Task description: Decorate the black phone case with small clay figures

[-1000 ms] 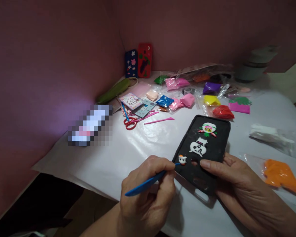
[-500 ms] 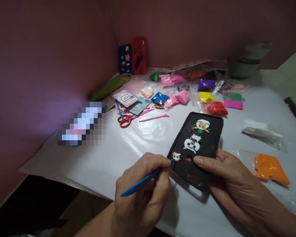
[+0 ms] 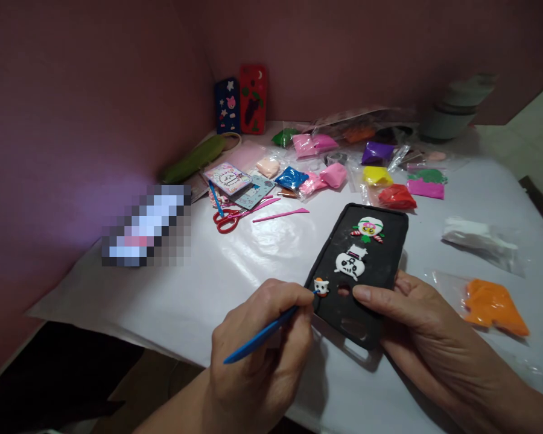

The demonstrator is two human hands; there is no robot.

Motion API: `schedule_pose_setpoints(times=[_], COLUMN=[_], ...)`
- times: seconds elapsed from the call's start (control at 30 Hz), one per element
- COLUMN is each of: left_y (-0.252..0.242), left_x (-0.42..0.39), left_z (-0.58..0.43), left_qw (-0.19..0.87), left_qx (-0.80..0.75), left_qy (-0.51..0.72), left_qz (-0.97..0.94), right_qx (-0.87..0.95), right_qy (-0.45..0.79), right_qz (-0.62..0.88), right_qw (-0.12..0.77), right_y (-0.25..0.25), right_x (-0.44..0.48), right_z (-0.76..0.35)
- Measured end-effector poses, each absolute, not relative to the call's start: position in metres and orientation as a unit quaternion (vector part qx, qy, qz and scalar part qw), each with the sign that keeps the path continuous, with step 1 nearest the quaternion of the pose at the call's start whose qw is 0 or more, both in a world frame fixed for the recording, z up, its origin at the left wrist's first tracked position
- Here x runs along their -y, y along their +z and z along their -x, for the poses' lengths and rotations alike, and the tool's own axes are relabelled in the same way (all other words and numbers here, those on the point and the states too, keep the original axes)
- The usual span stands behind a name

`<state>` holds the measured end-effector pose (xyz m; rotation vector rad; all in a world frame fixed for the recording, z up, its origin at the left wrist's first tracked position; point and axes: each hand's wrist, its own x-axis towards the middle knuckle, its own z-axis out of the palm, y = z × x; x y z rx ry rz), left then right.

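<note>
Your left hand [image 3: 257,355] grips the blue sculpting tool [image 3: 262,334] like a pen, tip against the small clay figure [image 3: 321,287] at the near corner of the black phone case [image 3: 359,271]. Your right hand [image 3: 416,328] clasps that case, tilted up off the worktop [image 3: 253,265] (thumb on its face). Press lightly, so the soft figure keeps its shape, and keep the thumb clear of the white clay face [image 3: 350,264].

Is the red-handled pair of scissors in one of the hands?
No: the red-handled pair of scissors lies on the white table, while the left hand holds a blue plastic tool.
</note>
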<state>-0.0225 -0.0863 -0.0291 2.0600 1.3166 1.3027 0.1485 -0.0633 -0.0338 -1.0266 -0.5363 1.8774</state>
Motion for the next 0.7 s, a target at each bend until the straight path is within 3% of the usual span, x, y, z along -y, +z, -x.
schedule_pose_setpoints(times=[0.7], left_y=[-0.0274], left_x=[0.0875], left_z=[0.0220], left_qw=[0.185], left_qx=[-0.468], left_qy=[0.469], left_qz=[-0.726], right_qx=[0.222], right_qy=[0.781], right_qz=[0.382], right_qw=[0.441], right_y=[-0.0406], right_x=[0.0657], right_z=[-0.1530])
